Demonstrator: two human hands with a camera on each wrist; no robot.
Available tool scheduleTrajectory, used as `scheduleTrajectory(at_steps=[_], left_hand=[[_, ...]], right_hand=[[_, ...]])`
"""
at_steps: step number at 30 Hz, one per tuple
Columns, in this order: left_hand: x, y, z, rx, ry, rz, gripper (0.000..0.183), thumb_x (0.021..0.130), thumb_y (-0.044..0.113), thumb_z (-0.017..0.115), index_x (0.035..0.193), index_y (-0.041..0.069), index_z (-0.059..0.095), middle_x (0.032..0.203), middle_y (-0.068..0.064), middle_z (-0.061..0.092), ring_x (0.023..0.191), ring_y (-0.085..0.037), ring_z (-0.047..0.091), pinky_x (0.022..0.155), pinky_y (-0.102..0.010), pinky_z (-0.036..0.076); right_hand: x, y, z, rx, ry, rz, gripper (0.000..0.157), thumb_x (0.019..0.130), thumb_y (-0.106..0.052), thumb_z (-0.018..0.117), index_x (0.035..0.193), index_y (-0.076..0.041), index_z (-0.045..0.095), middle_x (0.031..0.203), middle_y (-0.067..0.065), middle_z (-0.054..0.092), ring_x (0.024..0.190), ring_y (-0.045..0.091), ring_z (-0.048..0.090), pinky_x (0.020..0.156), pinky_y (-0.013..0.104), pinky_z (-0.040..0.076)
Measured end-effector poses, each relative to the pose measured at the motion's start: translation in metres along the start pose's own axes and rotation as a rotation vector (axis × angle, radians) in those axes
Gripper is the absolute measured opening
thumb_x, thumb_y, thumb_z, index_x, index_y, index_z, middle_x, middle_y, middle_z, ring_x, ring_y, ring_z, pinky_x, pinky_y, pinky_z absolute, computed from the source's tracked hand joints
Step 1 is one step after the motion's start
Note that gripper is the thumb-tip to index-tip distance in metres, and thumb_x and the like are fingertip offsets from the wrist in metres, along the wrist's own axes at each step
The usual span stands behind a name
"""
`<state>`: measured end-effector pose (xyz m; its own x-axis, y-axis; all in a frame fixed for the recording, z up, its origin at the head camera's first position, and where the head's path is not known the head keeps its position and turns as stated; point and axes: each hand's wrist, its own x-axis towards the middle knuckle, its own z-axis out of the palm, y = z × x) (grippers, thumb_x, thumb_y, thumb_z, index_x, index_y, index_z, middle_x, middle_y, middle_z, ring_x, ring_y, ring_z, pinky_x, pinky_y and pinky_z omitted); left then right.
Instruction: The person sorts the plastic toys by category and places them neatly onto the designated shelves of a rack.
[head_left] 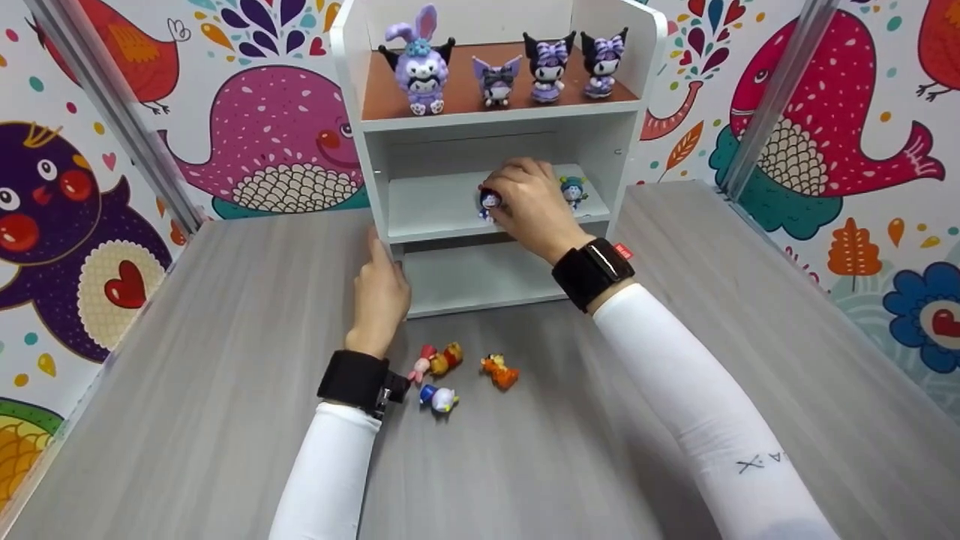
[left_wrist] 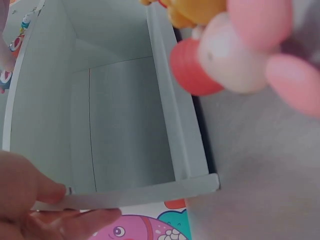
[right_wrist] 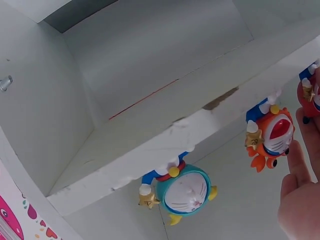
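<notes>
On the middle shelf my right hand [head_left: 532, 199] pinches a small figurine with a dark red hood [head_left: 489, 201], which stands near the shelf's front edge. To its right, a figurine in an orange crab hat [right_wrist: 274, 135] is hidden behind that hand in the head view. A teal-hatted figurine [head_left: 573, 191] stands at the right end. My left hand [head_left: 380, 296] grips the left side panel of the white shelf unit [head_left: 379, 187], thumb inside and fingers outside in the left wrist view.
Several purple and black figurines [head_left: 422, 75] line the top shelf. On the grey table [head_left: 247, 360], in front of the unit, lie a pink piglet [head_left: 421, 366], a yellow bear [head_left: 448, 358], an orange tiger [head_left: 500, 373] and a blue-and-white duck figurine [head_left: 440, 399]. Patterned walls surround the table.
</notes>
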<state>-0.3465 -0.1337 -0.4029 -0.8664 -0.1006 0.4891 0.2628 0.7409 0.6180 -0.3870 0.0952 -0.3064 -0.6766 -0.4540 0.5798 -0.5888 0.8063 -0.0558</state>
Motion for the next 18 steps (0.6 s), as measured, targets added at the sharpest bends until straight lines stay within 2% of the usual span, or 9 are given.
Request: scheduleTrajectory(at_steps=[10,13,18], left_hand=[[-0.001,-0.001,0.0,-0.023,0.0,0.0,0.056,0.1,-0.003,0.046,0.151,-0.007,0.025,0.094,-0.037,0.066,0.082,-0.05,0.068,0.065,-0.055,0.056],[0.0,0.0,0.0,-0.017,0.002,0.004,0.053,0.1,-0.003,0.047,0.149,-0.007,0.028,0.094,-0.037,0.066,0.082,-0.05,0.068,0.065,-0.056,0.056],[0.001,-0.001,0.0,-0.004,-0.001,0.008,0.05,0.1,-0.002,0.046,0.147,-0.007,0.03,0.093,-0.036,0.066,0.083,-0.05,0.068,0.065,-0.056,0.054]], right_hand=[[-0.003,0.0,0.002,-0.003,0.041,-0.037,0.031,0.091,-0.015,0.072,0.12,-0.004,0.07,0.127,0.01,0.069,0.128,0.031,0.054,0.112,0.048,0.037],[-0.007,-0.001,0.0,0.013,0.109,-0.061,0.032,0.088,-0.012,0.073,0.119,-0.003,0.07,0.126,0.01,0.069,0.127,0.031,0.054,0.112,0.047,0.036],[-0.022,-0.009,-0.004,0.099,0.297,-0.115,0.026,0.087,-0.01,0.074,0.111,-0.003,0.071,0.124,0.011,0.068,0.125,0.03,0.054,0.11,0.047,0.037]])
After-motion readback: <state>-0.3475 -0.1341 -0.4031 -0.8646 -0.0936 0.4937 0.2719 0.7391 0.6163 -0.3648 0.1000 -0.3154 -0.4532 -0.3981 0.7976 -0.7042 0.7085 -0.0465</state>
